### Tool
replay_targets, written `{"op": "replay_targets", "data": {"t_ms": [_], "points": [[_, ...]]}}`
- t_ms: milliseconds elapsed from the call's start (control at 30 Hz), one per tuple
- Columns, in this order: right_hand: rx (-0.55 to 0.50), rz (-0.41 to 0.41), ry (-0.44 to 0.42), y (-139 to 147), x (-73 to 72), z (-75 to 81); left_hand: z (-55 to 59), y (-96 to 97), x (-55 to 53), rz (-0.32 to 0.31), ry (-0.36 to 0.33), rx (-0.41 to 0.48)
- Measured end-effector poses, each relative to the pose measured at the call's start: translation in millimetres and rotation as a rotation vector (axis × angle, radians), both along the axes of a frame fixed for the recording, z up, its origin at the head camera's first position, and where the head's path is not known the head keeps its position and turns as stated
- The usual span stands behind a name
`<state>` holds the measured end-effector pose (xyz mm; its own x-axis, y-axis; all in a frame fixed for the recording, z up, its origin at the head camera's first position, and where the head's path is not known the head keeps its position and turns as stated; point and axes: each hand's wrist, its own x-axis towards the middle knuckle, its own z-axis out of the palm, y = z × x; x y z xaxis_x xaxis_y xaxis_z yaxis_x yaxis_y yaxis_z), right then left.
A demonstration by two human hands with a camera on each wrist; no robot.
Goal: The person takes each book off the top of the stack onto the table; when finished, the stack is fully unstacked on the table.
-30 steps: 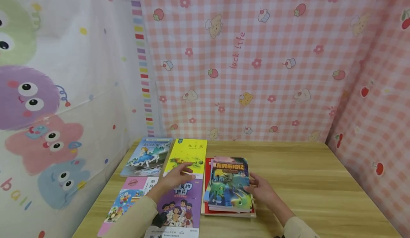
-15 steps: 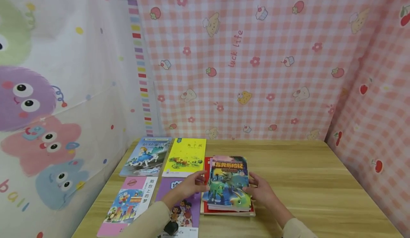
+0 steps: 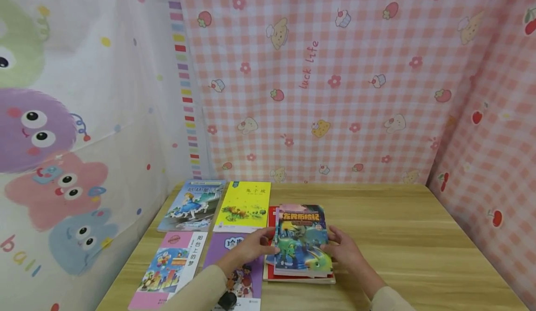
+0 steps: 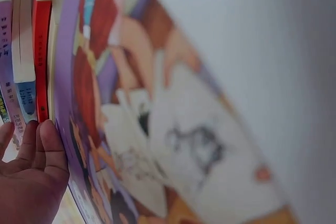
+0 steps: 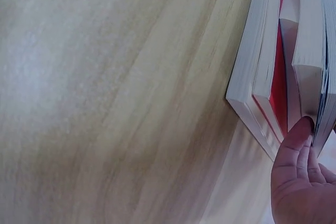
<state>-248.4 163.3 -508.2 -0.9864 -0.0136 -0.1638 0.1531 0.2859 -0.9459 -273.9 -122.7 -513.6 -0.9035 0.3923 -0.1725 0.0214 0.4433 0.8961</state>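
The dinosaur book (image 3: pixel 302 241) lay face up on top of a small stack, near the front of the table (image 3: pixel 389 227), between the person's two hands. Its long axis ran away from the person, title end towards the gingham curtain (image 3: pixel 356 106). It was a rectangular paperback with a printed dark blue and green cover. Beneath it the red book (image 3: pixel 272 215) jutted out at the left and front. The right wrist view showed thick blocks of pale, fine-leaved pages (image 5: pixel 310 30) with uneven edges.

The left hand (image 3: pixel 250 248) was partly open, fingers lightly bent, fingertips against the stack's left side. The right hand (image 3: pixel 345 251) was also loosely open, its digits touching the dinosaur book's right edge; neither clasped a book. The purple book (image 3: pixel 247 283) lay flat under the left forearm, and the yellow book (image 3: pixel 244 204) beyond it, on smooth, wood-grained tabletop.
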Motion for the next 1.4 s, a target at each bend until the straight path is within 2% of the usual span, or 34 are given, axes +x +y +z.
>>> {"op": "replay_targets", "data": {"t_ms": [233,533,800,933,1033,1167,1400], "points": [[-0.006,-0.021,-0.076,2.8,-4.7,-3.0,-3.2,-0.8,-1.1,0.002,-0.016,0.008],[-0.059,0.008,-0.107,5.9,-5.9,4.6,-0.9,-2.6,-1.0,-0.041,-0.009,-0.004],[-0.174,0.028,-0.158,17.6,-6.5,7.6,0.3,0.0,0.5,-0.028,-0.028,-0.022],[-0.251,0.081,-0.149,26.8,-7.0,5.4,-0.3,1.0,1.5,-0.034,-0.042,-0.028],[-0.301,0.151,-0.145,34.9,-8.7,4.9,-0.2,0.9,2.6,-0.038,-0.053,-0.025],[-0.337,0.222,-0.138,44.4,-11.1,7.3,0.5,0.3,3.7,-0.039,-0.055,-0.026],[-0.344,0.253,-0.111,57.5,-15.7,11.9,0.6,-0.3,3.3,-0.036,-0.047,-0.030]]}}
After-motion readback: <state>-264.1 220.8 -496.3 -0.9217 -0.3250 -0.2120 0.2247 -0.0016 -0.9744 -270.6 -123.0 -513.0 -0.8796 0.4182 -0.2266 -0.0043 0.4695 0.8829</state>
